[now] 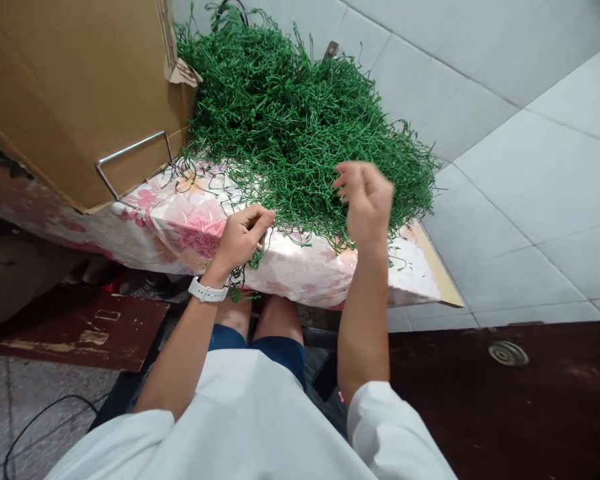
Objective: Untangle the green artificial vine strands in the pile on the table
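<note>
A large tangled pile of thin green strands (pixel 290 120) covers the back of a table with a flowered cloth (pixel 290 267). At the table's front edge my left hand (pixel 244 239) is closed, thumb pressed to the fingers, on several green strands (pixel 253 260) that dangle below it. A white watch (pixel 208 291) is on that wrist. My right hand (pixel 367 197) is raised over the right part of the pile, its fingers curled and blurred by motion. Whether anything is between those fingers cannot be made out.
A big cardboard box (pixel 80 100) stands on the left, with a bent metal wire frame (pixel 133 148) by it. White tiled wall (pixel 505 200) runs behind and to the right. Below are a dark red board (pixel 80 327), a black cable (pixel 50 405) and a dark phone-like object (pixel 325 377).
</note>
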Motion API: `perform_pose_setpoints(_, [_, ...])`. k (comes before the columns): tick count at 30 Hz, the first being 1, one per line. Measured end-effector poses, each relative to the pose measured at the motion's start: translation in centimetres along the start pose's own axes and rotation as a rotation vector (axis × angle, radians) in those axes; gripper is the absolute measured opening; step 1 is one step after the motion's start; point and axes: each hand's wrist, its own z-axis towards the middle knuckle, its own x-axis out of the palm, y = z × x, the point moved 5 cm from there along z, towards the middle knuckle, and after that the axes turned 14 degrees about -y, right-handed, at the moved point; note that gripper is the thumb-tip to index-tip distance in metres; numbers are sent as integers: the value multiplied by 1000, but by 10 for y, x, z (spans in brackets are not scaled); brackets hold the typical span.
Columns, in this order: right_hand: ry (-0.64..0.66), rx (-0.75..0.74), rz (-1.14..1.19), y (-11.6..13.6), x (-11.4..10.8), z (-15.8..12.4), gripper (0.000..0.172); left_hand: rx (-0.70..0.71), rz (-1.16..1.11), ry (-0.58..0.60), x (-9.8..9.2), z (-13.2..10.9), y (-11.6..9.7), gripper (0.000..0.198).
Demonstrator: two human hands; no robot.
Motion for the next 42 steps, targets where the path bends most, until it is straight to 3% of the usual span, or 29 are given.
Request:
perform_pose_setpoints(2, [264,29,4,18,22,-42,52,20,4,0,0,-1,-2,53])
perform_pose_setpoints(4, [402,19,-20,28,36,-73,53,41,0,-25,-2,-1,-3,53])
perform_pose_setpoints(10, [476,123,259,5,52,-91,54,69,-35,-16,-2,-4,-3,50])
perform_pose_setpoints(13, [407,201,507,-4,45,-95,55,115,-21,-47,-7,-2,-2,51])
perform_pose_setpoints(17, [59,259,766,-4,4,-93,62,83,-128,-294,-35,11,6,54])
perform_pose_setpoints(19, [-25,286,744,-3,-12,-90,59,67,-125,-322,-41,16,7,55])
perform_pose_setpoints(23, [35,324,628,-1,-13,-87,52,99,6,-184,-32,17,4,51])
perform_pose_setpoints(27, [63,224,642,12,-7,-81,41,112,82,-155,-27,13,1,53])
perform_pose_setpoints(30, [95,113,658,28,-6,-61,43,93,74,-134,-27,13,1,54])
perform_pose_setpoints(33, [45,44,501,27,-6,-17,50,87,58,-128,-27,15,0,55])
perform_pose_setpoints(35, [-30,65,166,11,-7,15,55,65,29,-131,-27,16,1,57])
perform_pose_setpoints(37, [-165,-39,-296,0,-13,35,57,32,-17,-136,-28,17,1,58])
perform_pose_setpoints(40, [-249,-221,-401,4,-12,23,56,-30,-100,-122,-27,15,-2,56])
perform_pose_setpoints(42, [-105,-200,-200,15,0,-8,47,-49,-121,-92,-24,10,-8,53])
